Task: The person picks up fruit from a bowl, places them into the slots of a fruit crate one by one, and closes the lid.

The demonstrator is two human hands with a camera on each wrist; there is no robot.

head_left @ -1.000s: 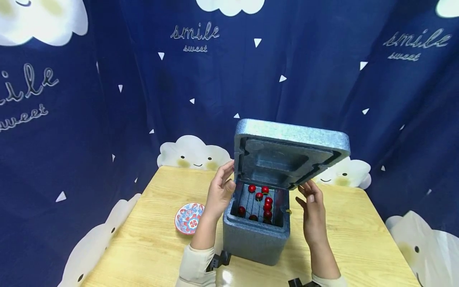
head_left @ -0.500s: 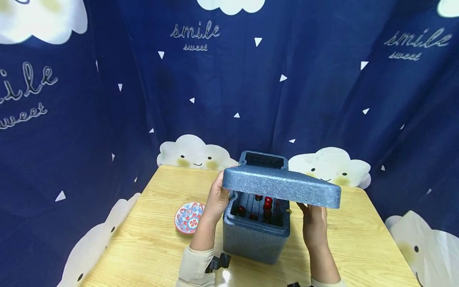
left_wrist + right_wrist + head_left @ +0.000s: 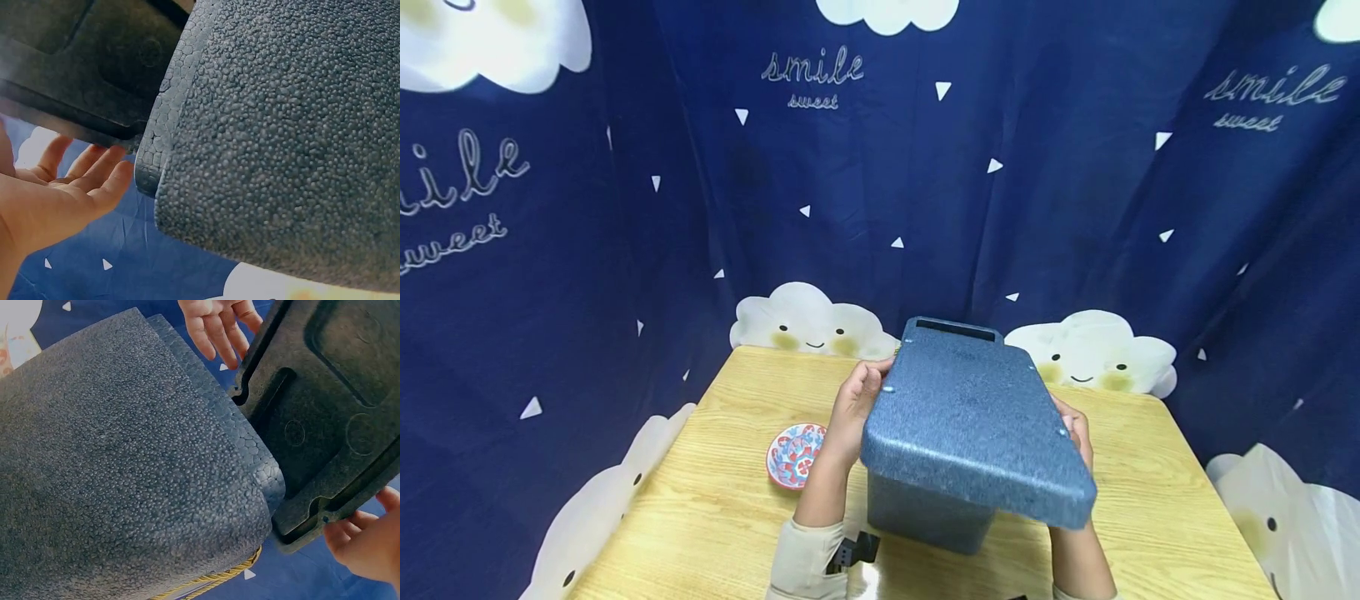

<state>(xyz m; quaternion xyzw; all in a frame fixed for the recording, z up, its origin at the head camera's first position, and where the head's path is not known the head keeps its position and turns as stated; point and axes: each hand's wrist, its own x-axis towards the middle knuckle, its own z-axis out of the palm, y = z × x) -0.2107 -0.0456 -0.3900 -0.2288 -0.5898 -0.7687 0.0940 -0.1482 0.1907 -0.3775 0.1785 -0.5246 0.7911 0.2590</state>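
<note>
A dark grey foam lid (image 3: 973,408) slants over the matching foam box (image 3: 925,512), its near end raised and overhanging the box's front. My left hand (image 3: 853,404) holds the lid's left edge; in the left wrist view, its slightly bent fingers (image 3: 103,172) reach the underside edge. At the opposite edge, my right hand (image 3: 1077,429) grips the lid, partly hidden behind it. The lid's recessed underside (image 3: 325,425) shows in the right wrist view, with my right fingertips (image 3: 350,528) against its rim. Whatever lies inside the box is covered from the head view.
Left of the box, a small red, blue and white patterned dish (image 3: 795,456) stands on the wooden table (image 3: 700,500). A twisted yellow cord (image 3: 219,575) runs along the box's side. Behind the table hangs a dark blue curtain (image 3: 850,208) with clouds.
The lid has swung from steeply raised, with its underside facing me, down and toward me over the box. Both hands turned with it. The red cherries in the box have become hidden.
</note>
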